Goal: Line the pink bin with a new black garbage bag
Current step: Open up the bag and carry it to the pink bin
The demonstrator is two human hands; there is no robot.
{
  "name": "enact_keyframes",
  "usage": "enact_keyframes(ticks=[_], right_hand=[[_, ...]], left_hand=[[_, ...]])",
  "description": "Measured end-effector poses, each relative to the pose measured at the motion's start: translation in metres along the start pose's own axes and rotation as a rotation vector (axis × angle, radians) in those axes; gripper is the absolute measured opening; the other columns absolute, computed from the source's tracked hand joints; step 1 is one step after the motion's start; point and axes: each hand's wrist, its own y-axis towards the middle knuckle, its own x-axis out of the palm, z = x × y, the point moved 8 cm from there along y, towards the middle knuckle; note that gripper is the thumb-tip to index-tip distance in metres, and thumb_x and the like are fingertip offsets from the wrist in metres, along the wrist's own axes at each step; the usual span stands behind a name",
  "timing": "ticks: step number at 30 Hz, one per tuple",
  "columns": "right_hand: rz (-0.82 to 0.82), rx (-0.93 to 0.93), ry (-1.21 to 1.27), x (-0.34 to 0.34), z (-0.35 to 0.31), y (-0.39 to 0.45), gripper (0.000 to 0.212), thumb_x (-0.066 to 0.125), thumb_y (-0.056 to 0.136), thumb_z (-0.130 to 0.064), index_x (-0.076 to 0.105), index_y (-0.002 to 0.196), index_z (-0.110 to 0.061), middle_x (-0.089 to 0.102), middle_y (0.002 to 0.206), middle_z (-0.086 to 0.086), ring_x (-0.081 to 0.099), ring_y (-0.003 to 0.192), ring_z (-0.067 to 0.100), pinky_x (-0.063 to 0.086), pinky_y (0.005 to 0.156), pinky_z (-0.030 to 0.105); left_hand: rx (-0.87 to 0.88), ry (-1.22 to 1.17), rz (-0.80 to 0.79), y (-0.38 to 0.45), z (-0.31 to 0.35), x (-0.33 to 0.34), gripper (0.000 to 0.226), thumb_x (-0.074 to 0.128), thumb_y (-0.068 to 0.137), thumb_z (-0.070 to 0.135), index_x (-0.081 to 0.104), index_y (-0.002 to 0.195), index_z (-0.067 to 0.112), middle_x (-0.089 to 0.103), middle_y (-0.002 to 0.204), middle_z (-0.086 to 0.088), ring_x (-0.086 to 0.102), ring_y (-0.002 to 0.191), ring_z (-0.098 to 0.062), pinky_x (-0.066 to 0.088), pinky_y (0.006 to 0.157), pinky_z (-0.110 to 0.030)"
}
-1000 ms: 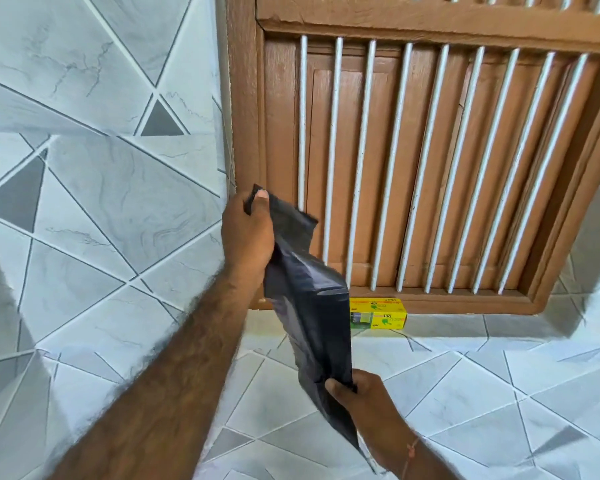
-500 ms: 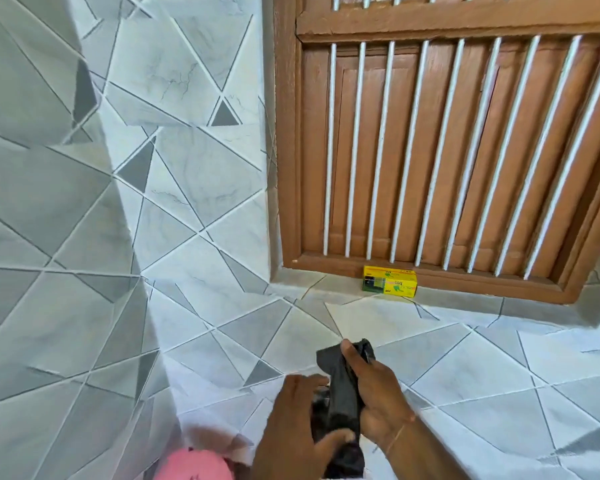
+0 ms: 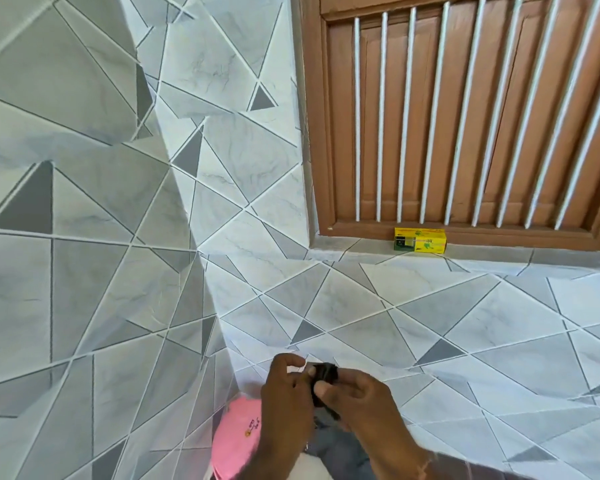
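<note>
Both hands, left hand point(image 3: 288, 393) and right hand point(image 3: 357, 393), pinch the bunched garbage bag point(image 3: 324, 374) above the pink bin point(image 3: 236, 441); its stuck mouth could tear.

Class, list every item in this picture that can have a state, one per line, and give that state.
black garbage bag: bunched, gripped by both hands
left hand: closed on the bag
right hand: pinching the bag
pink bin: below the hands, unlined
yellow box: lying on the sill
wooden shutters: closed behind bars

1 bag point(image 3: 324, 374), 1 bin point(image 3: 234, 445), 1 box point(image 3: 420, 240), 2 hands point(image 3: 284, 400)
</note>
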Motion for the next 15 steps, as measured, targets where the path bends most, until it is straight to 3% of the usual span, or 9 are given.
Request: enact_keyframes(ticks=[3,7,9,12,15], right_hand=[[0.115,-0.057,-0.085,0.019,0.004,-0.016,0.014,0.083,0.069,-0.016,0.073,0.077,-0.022,0.077,0.072,-0.005,0.073,0.071,0.011,0.06,0.069,0.031],[0.198,-0.042,-0.041,0.05,0.008,-0.034,0.009,0.073,0.079,-0.005,0.071,0.07,-0.008,0.073,0.071,0.018,0.069,0.065,0.031,0.059,0.069,0.052],[0.21,-0.039,-0.021,0.065,0.009,-0.043,0.01,0.069,0.082,-0.002,0.069,0.072,-0.003,0.07,0.066,0.018,0.064,0.061,0.026,0.059,0.063,0.048],[0.271,-0.019,0.018,0.075,0.015,-0.057,0.008,0.062,0.087,-0.004,0.065,0.08,0.0,0.064,0.063,0.011,0.059,0.057,0.02,0.049,0.042,0.025],[0.376,0.019,0.021,0.07,0.026,-0.066,0.009,0.057,0.09,-0.006,0.064,0.085,-0.002,0.064,0.07,0.01,0.059,0.059,0.019,0.046,0.043,0.023]], left_hand=[[-0.007,-0.015,-0.048,-0.005,-0.011,-0.02,0.023,0.047,0.089,0.0,0.054,0.091,0.022,0.07,0.072,-0.015,0.067,0.064,-0.03,0.056,0.06,-0.049],[0.054,-0.013,-0.072,-0.013,-0.015,-0.062,0.026,0.04,0.091,-0.003,0.057,0.091,0.017,0.063,0.072,-0.008,0.057,0.06,-0.019,0.049,0.052,-0.023],[0.034,-0.071,-0.081,-0.013,-0.024,-0.083,0.027,0.04,0.093,-0.003,0.059,0.091,0.015,0.065,0.076,-0.01,0.063,0.066,-0.024,0.057,0.057,-0.028],[-0.027,-0.185,-0.031,-0.009,-0.043,-0.114,0.028,0.038,0.093,-0.006,0.061,0.09,0.01,0.068,0.082,-0.01,0.066,0.063,-0.021,0.054,0.045,-0.025],[-0.12,-0.342,0.038,-0.004,-0.059,-0.142,0.03,0.039,0.09,-0.008,0.063,0.089,0.009,0.07,0.081,-0.016,0.061,0.052,-0.023,0.048,0.04,-0.023]])
